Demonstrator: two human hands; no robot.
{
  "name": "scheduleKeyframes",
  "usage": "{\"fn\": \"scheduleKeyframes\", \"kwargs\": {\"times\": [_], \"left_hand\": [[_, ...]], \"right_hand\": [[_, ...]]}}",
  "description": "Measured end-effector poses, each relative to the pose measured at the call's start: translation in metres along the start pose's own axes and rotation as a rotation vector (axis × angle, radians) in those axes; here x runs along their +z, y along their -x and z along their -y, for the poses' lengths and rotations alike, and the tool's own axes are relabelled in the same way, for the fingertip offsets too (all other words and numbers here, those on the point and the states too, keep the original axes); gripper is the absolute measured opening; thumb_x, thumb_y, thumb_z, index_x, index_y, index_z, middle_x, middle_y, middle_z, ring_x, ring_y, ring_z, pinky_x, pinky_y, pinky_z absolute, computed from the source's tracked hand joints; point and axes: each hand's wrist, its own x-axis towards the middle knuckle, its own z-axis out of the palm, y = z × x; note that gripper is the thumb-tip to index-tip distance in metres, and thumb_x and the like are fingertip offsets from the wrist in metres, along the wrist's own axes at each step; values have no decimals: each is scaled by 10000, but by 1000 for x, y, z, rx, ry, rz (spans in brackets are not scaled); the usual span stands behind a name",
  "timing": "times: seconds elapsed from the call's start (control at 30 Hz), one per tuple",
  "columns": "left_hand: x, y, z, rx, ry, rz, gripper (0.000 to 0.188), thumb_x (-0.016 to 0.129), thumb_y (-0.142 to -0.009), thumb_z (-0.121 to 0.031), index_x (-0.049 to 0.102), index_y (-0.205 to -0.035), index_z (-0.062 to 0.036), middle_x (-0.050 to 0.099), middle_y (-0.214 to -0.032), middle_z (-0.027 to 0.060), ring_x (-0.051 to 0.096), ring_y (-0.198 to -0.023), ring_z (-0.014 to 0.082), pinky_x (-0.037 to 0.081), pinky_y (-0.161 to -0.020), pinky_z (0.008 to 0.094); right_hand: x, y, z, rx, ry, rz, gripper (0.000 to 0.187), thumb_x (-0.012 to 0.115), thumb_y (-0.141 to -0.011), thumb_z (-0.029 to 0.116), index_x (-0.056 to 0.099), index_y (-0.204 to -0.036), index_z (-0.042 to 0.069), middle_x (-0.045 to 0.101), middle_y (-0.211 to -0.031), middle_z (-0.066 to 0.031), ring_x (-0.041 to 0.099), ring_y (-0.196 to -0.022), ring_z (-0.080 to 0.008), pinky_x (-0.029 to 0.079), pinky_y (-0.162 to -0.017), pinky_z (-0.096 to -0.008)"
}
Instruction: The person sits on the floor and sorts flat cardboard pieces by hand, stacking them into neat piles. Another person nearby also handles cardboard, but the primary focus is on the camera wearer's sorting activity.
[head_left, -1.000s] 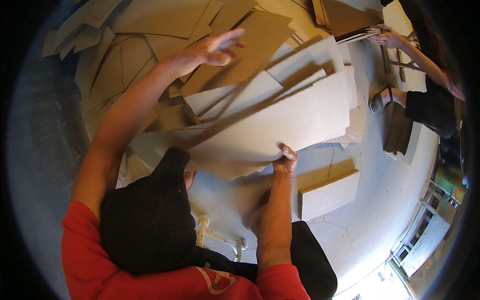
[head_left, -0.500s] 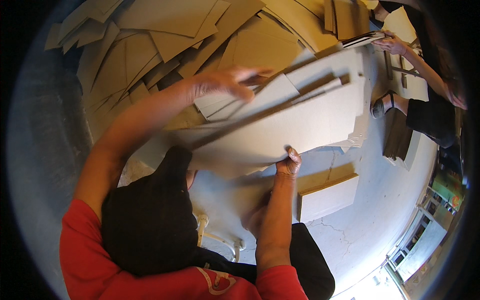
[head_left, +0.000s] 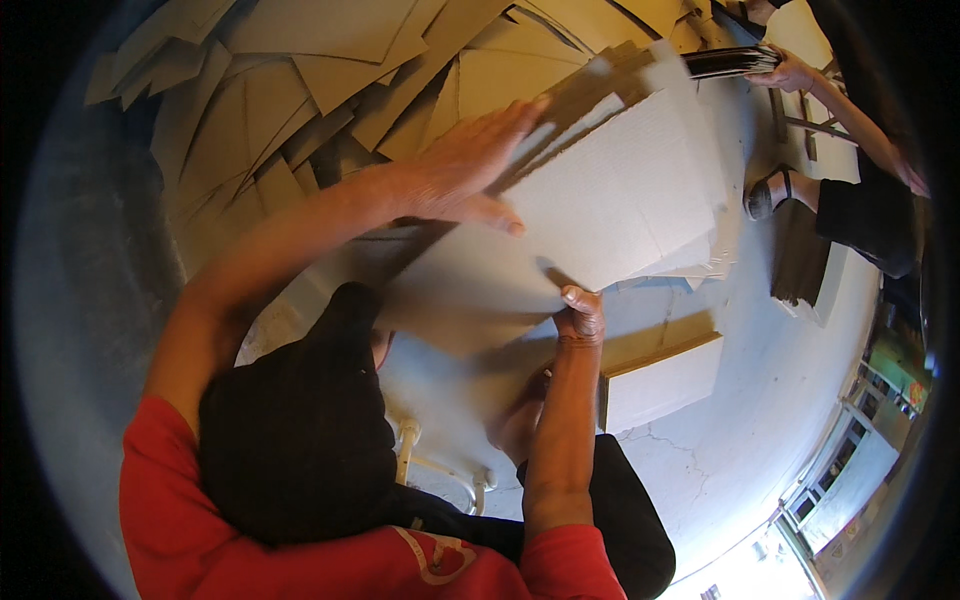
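1. the person's right hand (head_left: 580,315) was clamped on the near edge of the cardboard sheets (head_left: 620,190), thumb on top.
2. the left hand (head_left: 470,160) was spread, thumb apart, at their far edge.
3. the sheets slanted above the floor (head_left: 765,380).

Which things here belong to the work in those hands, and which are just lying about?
In the work:
stacked flat pale cardboard sheets, held by the right grip; left grip open over their edge

Apparently lying about:
loose heap of flat brown cardboard sheets, possibly related
rectangular pale cardboard stack, set apart
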Motion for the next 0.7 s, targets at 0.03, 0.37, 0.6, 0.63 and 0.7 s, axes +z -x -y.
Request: {"fn": "scheduleKeyframes", "kwargs": {"times": [0.03,0.37,0.6,0.63,0.7], "left_hand": [[-9,-11,-11,44,-73,40,1217,708,-648,-618,45,-1445,19,155,-1470,276,210,-1355,407,199,-1110,452],[-68,41,53,-267,345,463,1179,823,-569,-479,173,-1462,-64,444,-1357,170,471,-1205,288,358,-1027,402],[-14,73,40,-512,74,639,481,786,-639,-183,615,-1040,21,636,-871,135,605,-831,247,467,-744,382],[-21,96,54,-561,238,347,507,771,-618,-151,588,-1063,9,612,-881,106,586,-846,229,463,-751,372],[-64,128,82,-652,438,34,541,757,-598,-129,557,-1084,2,579,-895,72,561,-874,205,459,-776,344]], "right_hand": [[10,-2,-1,-21,23,50,721,785,-581,100,497,-1237,16,580,-1164,-129,568,-1057,-305,461,-943,-440],[-42,11,17,-147,-390,-72,344,731,-585,64,697,-927,47,646,-1098,-114,557,-1083,-320,406,-968,-541],[-84,25,34,-493,-477,-203,279,756,-729,238,705,-942,65,639,-1128,-97,523,-1129,-304,340,-1014,-530],[-95,30,36,-511,-466,-225,277,750,-735,242,703,-942,62,638,-1129,-99,521,-1131,-306,337,-1015,-534],[-113,40,36,-530,-463,-261,274,738,-749,248,699,-942,56,637,-1131,-102,518,-1134,-309,329,-1018,-542]]}}
